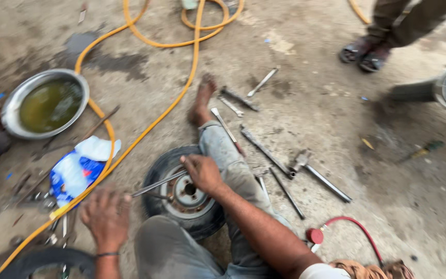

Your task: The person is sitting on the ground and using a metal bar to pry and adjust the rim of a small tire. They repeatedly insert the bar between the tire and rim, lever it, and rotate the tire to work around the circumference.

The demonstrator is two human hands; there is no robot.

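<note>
Blue-white bag [81,168] beside left hand [107,217], fingers spread; right hand [202,173] gripping metal bar [158,184].

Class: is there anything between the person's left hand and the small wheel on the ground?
Nothing solid blocks it. The left hand hovers over bare ground beside the wheel; only the metal bar, held by the right hand, reaches into that gap.

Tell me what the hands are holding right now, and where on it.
The right hand grips a metal lever bar by its end, over the small wheel. The left hand holds nothing.
</note>
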